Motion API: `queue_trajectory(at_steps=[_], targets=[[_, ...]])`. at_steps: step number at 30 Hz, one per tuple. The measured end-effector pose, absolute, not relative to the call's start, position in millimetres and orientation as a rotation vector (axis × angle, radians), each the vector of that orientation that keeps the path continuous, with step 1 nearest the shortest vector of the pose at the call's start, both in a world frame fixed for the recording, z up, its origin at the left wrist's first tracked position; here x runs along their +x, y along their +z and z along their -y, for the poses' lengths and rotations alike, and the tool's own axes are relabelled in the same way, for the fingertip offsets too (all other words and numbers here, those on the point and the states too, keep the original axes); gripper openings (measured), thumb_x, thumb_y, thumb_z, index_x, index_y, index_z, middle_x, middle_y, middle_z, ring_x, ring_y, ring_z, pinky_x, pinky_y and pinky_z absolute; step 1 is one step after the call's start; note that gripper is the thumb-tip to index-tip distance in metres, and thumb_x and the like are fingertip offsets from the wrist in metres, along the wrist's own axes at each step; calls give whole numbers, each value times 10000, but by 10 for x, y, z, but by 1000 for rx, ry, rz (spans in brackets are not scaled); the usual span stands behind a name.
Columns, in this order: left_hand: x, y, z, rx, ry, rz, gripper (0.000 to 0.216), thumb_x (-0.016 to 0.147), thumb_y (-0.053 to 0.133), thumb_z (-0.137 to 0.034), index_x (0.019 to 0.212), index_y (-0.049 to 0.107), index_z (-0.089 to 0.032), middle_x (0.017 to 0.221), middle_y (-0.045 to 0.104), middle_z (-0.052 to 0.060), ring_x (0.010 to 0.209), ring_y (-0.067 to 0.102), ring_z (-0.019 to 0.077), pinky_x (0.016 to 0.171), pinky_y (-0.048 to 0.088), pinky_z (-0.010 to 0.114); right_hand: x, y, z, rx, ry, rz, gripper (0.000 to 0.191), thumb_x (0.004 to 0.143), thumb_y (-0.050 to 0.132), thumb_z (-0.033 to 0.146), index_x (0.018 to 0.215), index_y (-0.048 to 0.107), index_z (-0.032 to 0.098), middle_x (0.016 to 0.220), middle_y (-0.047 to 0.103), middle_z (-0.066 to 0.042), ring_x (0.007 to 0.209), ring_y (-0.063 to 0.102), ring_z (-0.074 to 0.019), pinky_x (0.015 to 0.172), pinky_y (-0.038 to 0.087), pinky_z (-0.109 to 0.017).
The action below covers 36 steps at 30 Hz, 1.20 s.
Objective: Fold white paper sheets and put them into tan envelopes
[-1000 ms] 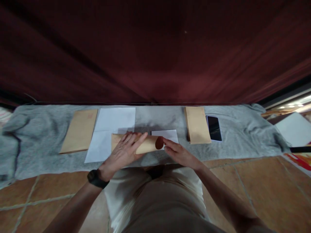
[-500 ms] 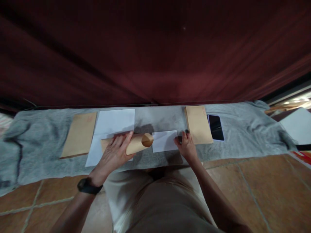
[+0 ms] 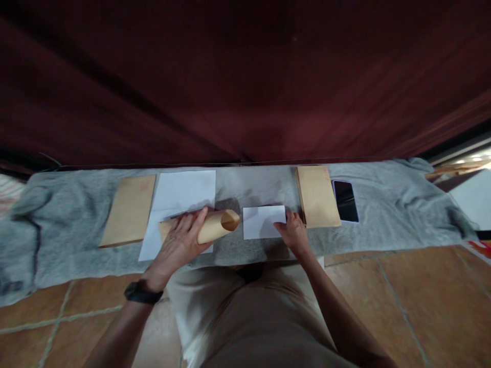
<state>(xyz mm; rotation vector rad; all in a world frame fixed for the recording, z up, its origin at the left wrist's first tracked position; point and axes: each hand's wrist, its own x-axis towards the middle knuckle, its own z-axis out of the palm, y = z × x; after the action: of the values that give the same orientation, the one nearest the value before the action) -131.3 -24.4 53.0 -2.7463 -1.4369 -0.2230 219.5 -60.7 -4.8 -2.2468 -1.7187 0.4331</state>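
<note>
My left hand (image 3: pixel 184 235) is wrapped over a brown paper envelope (image 3: pixel 213 228), squeezing it so that its mouth gapes toward the right. Beneath that envelope lie white paper sheets (image 3: pixel 187 189). To the right, a folded white paper (image 3: pixel 263 223) rests on the grey cloth. My right hand (image 3: pixel 293 231) pinches this paper's right edge, thumb on top and fingers at the far side. Just beyond the right hand is a stack of brown envelopes (image 3: pixel 318 197).
Another brown envelope (image 3: pixel 128 210) lies at the left of the grey cloth (image 3: pixel 391 204). A phone (image 3: pixel 345 201) sits right of the envelope stack. A dark red curtain (image 3: pixel 245 92) hangs behind the cloth, and floor tiles (image 3: pixel 376 296) show in front.
My right hand has moved slightly left onto the folded white paper and closed on its edge. My left hand keeps its hold on the gaping envelope. The view has shifted slightly.
</note>
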Motion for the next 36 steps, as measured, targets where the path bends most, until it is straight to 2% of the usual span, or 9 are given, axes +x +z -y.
queue_trajectory(at_steps=[2,4,8,12,17,21,24,29,36], targets=[[-1318,527,245,-2749,-209,1437,1022,813,758,-362,1610,163,-123,1222,617,191,1150,602,388,1041,471,512,2242,-43,615,-2143,520,1702,185,897,650,293,1032,656,166,1000,679,-131,919,667,-276,831,512,-369],[-1320,526,246,-2754,-198,1443,1032,805,762,-360,1609,164,-115,1229,618,195,1143,606,386,1041,472,514,2286,-18,624,-1993,605,1617,136,903,610,296,957,664,183,952,673,-102,861,660,-247,797,514,-347],[-1317,516,255,-2761,-187,1475,1030,806,758,-367,1613,160,-141,1257,617,190,1161,603,384,1047,470,517,2355,93,649,-1649,838,1378,219,936,562,394,930,662,200,844,676,-35,781,630,-201,729,515,-306],[-1307,493,267,-2755,-205,1467,1025,797,765,-349,1611,174,-151,1299,607,197,1209,590,391,1084,444,530,2361,242,703,-1508,873,1165,260,911,627,451,865,698,206,800,688,-2,751,619,-173,701,511,-280],[-1270,501,283,-2739,-237,1464,995,803,761,-344,1601,205,-137,1326,605,214,1236,584,394,1101,433,537,2241,366,793,-1454,879,1057,211,873,693,415,964,780,245,946,777,-21,877,708,-202,796,562,-315],[-1240,529,299,-2738,-258,1457,998,794,767,-316,1598,203,-139,1349,597,217,1268,574,388,1132,408,539,2143,382,836,-1407,967,1196,203,897,639,325,1008,799,267,1046,798,-37,976,740,-214,878,585,-340],[-1239,527,305,-2745,-267,1442,1007,789,771,-310,1598,195,-143,1349,593,216,1265,581,386,1156,380,557,2132,381,852,-1416,970,1344,268,909,558,235,1030,796,261,1095,793,-43,1041,737,-215,941,580,-364],[-1251,490,310,-2772,-310,1413,1003,788,767,-283,1602,197,-148,1373,575,222,1309,553,382,1182,341,576,2205,430,820,-1451,950,1545,380,887,476,127,1049,792,262,1112,790,-30,1066,738,-200,954,591,-359],[-1237,481,316,-2742,-329,1406,969,792,762,-287,1591,232,-146,1399,549,230,1322,529,392,1190,309,611,2294,589,730,-1471,991,1751,375,904,479,129,1086,787,239,1110,790,-37,1034,748,-201,962,582,-352]])
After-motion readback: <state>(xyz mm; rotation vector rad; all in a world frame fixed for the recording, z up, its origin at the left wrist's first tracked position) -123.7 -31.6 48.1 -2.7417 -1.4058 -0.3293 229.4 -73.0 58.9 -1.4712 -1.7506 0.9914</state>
